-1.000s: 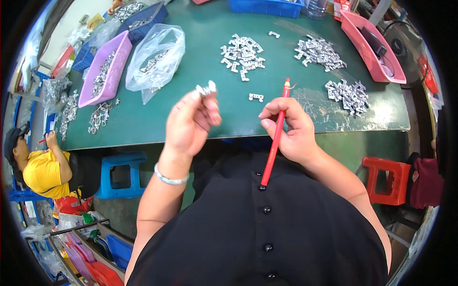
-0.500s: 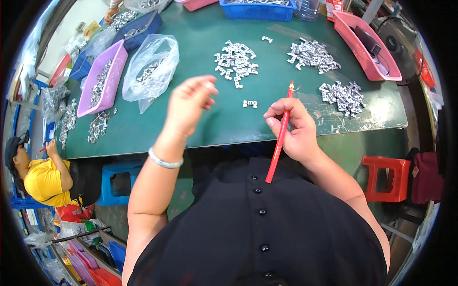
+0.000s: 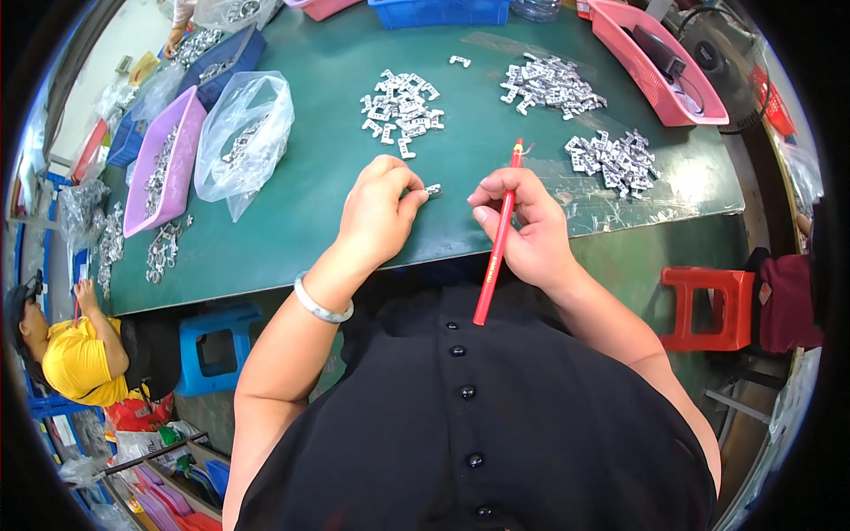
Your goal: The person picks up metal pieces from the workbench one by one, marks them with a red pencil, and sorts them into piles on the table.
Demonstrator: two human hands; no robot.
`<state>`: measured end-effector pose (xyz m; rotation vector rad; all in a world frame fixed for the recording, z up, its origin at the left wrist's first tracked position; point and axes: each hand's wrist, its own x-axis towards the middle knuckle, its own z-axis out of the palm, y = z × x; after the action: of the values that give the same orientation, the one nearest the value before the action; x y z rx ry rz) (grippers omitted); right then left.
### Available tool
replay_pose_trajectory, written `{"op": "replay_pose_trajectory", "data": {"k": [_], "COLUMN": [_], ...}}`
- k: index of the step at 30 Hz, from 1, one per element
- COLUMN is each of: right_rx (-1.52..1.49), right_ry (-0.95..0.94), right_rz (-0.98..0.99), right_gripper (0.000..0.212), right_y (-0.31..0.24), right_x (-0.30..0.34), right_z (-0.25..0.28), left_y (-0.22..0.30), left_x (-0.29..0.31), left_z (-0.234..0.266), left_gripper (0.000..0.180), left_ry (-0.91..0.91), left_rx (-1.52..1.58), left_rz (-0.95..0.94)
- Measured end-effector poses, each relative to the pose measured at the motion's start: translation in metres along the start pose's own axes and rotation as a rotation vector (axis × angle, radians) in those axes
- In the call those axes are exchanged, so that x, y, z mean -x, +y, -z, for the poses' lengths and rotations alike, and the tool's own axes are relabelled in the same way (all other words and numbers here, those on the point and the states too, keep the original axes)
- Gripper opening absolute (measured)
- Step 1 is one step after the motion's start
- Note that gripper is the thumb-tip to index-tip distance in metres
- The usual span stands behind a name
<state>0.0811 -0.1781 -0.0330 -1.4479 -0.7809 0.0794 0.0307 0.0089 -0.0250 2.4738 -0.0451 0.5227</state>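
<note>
Between the thumb and fingers of my left hand (image 3: 381, 208) is one end of a small silvery metal part (image 3: 433, 189); the rest of it is hidden by the fingers. My right hand (image 3: 529, 226) is closed round a red pencil (image 3: 498, 252), its tip pointing up and away and its blunt end toward my body. Just beyond my left hand lies a loose pile of small metal parts (image 3: 400, 104). Two more piles, one farther back (image 3: 553, 86) and one nearer on the right (image 3: 613, 162), lie beyond my right hand. A single metal part (image 3: 459, 61) rests apart near the back.
On the left of the green table (image 3: 310, 239) stand a clear plastic bag (image 3: 274, 115) and a purple basket (image 3: 188, 119) of metal pieces. A pink basket (image 3: 620, 44) holds a dark device at the right. A person in yellow (image 3: 86, 363) sits at the left.
My left hand has come down to the lone metal part in front of me and taken hold of it. My right hand still holds the red pencil. The view has shifted slightly.
</note>
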Motion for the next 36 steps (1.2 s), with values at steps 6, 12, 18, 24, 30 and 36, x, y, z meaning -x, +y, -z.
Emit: {"op": "replay_pose_trajectory", "data": {"k": [6,12,18,24,30,36], "right_rx": [-0.028,-0.063,-0.007,-0.196,-0.185,-0.242], "right_ry": [-0.044,-0.101,-0.123,-0.116,-0.120,-0.087], "right_rz": [-0.023,0.024,0.065,-0.116,-0.104,-0.150], "right_gripper": [0.027,0.030,0.028,0.026,0.027,0.026], "right_y": [-0.002,-0.012,-0.013,-0.008,-0.014,-0.009], "right_x": [-0.003,-0.002,0.001,0.002,0.001,0.003], "right_z": [-0.006,-0.020,-0.022,-0.022,-0.025,-0.024], "left_y": [0.023,0.044,0.044,0.043,0.046,0.045], "left_x": [0.010,0.028,0.035,0.043,0.048,0.051], "left_z": [0.014,0.008,0.013,0.011,0.009,0.009], "left_gripper": [0.007,0.036,0.021,0.010,0.010,0.010], "left_ry": [-0.144,0.022,-0.020,0.029,0.053,0.015], "left_rx": [1.027,1.305,1.275,1.354,1.381,1.395], "left_rz": [0.602,0.628,0.630,0.630,0.598,0.609]}}
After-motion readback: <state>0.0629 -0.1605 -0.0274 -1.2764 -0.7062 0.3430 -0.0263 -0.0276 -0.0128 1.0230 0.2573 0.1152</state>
